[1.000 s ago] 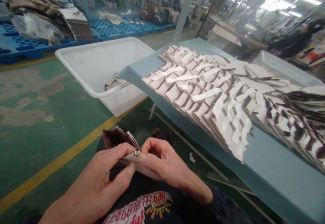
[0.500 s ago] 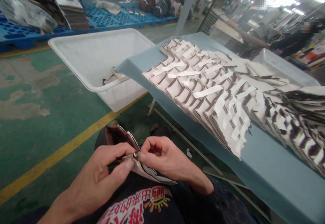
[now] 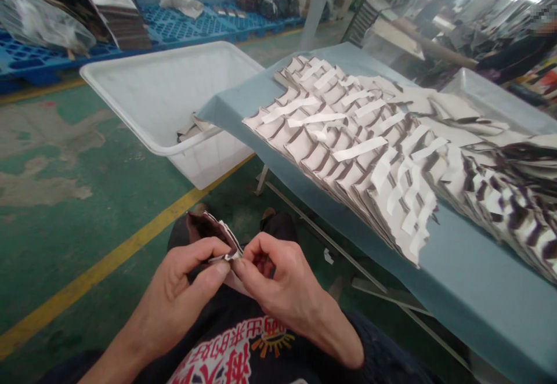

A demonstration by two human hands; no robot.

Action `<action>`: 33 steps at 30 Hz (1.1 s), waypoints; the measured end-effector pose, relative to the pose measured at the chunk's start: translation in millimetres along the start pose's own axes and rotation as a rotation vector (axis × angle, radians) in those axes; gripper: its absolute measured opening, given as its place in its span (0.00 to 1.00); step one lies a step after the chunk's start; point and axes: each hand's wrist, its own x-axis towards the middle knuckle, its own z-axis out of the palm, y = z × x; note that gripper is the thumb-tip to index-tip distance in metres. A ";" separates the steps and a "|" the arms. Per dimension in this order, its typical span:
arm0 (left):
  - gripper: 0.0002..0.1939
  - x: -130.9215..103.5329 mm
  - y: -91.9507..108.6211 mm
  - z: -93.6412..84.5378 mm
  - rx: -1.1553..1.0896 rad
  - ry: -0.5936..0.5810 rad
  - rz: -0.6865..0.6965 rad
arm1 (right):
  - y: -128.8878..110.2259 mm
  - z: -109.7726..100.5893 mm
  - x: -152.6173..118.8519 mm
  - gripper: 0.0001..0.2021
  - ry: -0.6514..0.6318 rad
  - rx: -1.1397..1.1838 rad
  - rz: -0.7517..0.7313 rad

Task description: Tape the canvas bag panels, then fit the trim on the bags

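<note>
A folded piece (image 3: pixel 211 225), dark brown on one face with pale edges, is held over my lap. My left hand (image 3: pixel 183 288) pinches its edge between thumb and forefinger. Right beside that pinch, my right hand (image 3: pixel 282 276) grips the same edge, its thumb nearly touching my left thumb and its other fingers curled in. The lower part of the piece is mostly hidden behind my hands. To the right, rows of overlapping pale pieces (image 3: pixel 322 152) with white strips across them lie on the blue-covered table (image 3: pixel 470 262).
A white plastic tub (image 3: pixel 143 91) with a few pale pieces inside stands beyond my hands, left of the table. Blue pallets (image 3: pixel 183 27) with stacks and bags lie behind it. A clear bin (image 3: pixel 500 97) and a person's dark sleeve (image 3: pixel 517 53) show at the right.
My right hand has rotated and now covers more of the lower part of the piece. Both hands keep their pinch at the edge. The view has shifted slightly.
</note>
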 end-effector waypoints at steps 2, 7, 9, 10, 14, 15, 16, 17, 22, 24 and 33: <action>0.14 -2.0 -0.7 1.6 -0.030 0.047 -0.002 | 1.1 5.8 -3.6 0.12 0.084 -0.078 -0.107; 0.15 -9.7 -10.8 3.0 0.106 0.091 0.006 | 5.1 23.0 -8.1 0.08 0.174 -0.089 -0.141; 0.15 -11.6 -14.7 2.3 0.224 0.144 0.054 | 7.6 30.7 -8.3 0.08 0.186 -0.036 -0.082; 0.15 -12.3 -16.1 1.9 0.269 0.167 0.069 | 8.8 34.2 -8.4 0.07 0.188 -0.015 -0.058; 0.18 -14.8 -19.2 0.2 0.237 0.135 -0.006 | 9.7 43.0 -8.0 0.08 0.154 0.050 0.031; 0.18 -15.4 -19.8 -0.1 0.202 0.128 -0.030 | 8.9 43.8 -7.9 0.09 0.137 0.068 0.058; 0.17 -15.8 -20.4 -0.3 0.176 0.131 -0.037 | 7.9 44.0 -7.7 0.10 0.124 0.084 0.082; 0.17 -16.2 -20.9 -0.5 0.162 0.141 -0.034 | 6.9 43.9 -7.7 0.10 0.112 0.100 0.102; 0.14 -14.4 -19.1 -2.1 0.126 0.127 0.033 | 5.3 41.1 -7.0 0.11 0.090 0.175 0.113; 0.14 -13.1 -16.9 -3.1 0.099 0.096 0.025 | 5.8 40.0 -6.4 0.11 0.088 0.181 0.084; 0.15 -20.4 -23.1 -8.6 -0.300 0.098 -0.176 | -8.1 29.3 -7.6 0.12 -0.017 0.230 -0.042</action>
